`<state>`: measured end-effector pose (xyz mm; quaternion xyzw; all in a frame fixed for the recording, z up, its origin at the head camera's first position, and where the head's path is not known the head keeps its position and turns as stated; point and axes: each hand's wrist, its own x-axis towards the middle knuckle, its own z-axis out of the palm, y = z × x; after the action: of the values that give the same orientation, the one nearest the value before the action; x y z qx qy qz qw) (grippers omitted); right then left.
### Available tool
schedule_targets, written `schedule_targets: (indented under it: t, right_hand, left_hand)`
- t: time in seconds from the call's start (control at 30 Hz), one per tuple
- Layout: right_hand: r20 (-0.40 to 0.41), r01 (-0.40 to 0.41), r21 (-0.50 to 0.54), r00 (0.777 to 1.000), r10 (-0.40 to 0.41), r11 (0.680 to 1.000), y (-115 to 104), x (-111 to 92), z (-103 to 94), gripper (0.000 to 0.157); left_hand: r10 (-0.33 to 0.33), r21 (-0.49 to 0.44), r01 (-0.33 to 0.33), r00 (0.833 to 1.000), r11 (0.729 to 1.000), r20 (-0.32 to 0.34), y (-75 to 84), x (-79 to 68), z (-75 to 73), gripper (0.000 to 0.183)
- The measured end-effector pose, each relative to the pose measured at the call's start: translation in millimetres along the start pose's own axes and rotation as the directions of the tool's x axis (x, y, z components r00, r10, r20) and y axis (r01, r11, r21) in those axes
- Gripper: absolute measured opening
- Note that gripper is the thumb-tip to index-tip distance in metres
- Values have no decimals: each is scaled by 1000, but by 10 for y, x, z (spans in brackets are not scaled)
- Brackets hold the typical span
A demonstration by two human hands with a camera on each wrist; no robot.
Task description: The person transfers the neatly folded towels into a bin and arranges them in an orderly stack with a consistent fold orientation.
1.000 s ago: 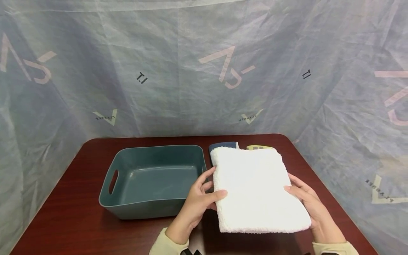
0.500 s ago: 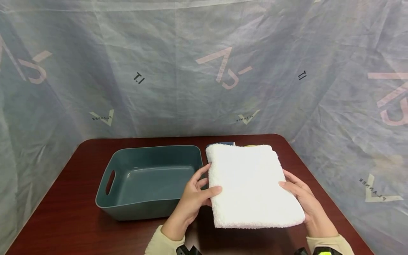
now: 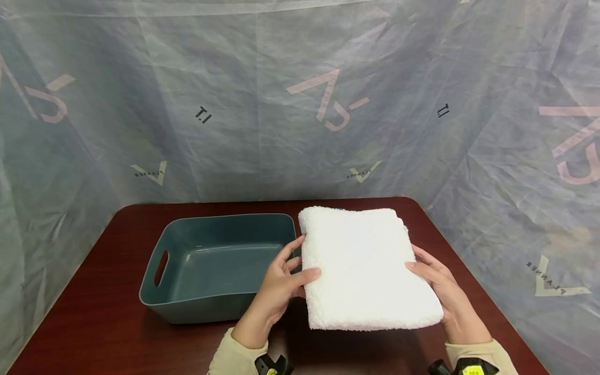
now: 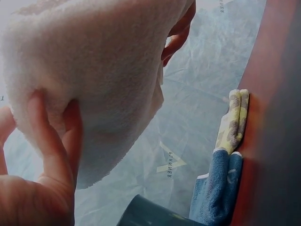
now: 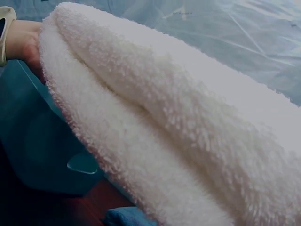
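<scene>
A folded white towel point(image 3: 361, 271) is held above the right part of the table in the head view. My left hand point(image 3: 278, 289) grips its left edge, thumb on top and fingers beneath. On the opposite edge my right hand point(image 3: 440, 286) holds it the same way. The left wrist view shows the fingers point(image 4: 49, 136) against the towel's underside. In the right wrist view the towel point(image 5: 155, 113) fills most of the picture, its fold facing the camera. Behind the towel in the head view, the folded blue towel point(image 4: 216, 188) and yellow patterned towel point(image 4: 233, 120) are almost wholly hidden.
A teal plastic bin point(image 3: 215, 307) with handle cutouts stands on the dark red table point(image 3: 94, 312), left of the towel, with nothing visible inside. Grey printed sheeting point(image 3: 262, 104) hangs around the back and sides.
The white towel, held in both hands, has shifted slightly left and up in the head view. It now covers almost all of the blue and yellow towels behind it.
</scene>
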<state>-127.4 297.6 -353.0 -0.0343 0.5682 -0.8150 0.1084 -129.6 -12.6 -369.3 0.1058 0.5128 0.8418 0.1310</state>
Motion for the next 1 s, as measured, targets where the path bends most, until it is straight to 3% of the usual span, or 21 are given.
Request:
schedule_targets:
  t: [0.3,0.63,1.0]
  right_hand:
    - [-42,-10,-18,999,9,1000,-10,-7,61,33]
    - [-12,-5,7,1000,5,1000,-21,10,97,34]
    - [-76,-28,0,997,28,1000,-18,40,158,33]
  left_hand:
    - [1,-2,-1,1000,1000,-1,60,-4,-18,76]
    - [6,-3,-6,1000,1000,3,92,5,-45,75]
    - [5,8,-5,1000,1000,9,161,8,-84,75]
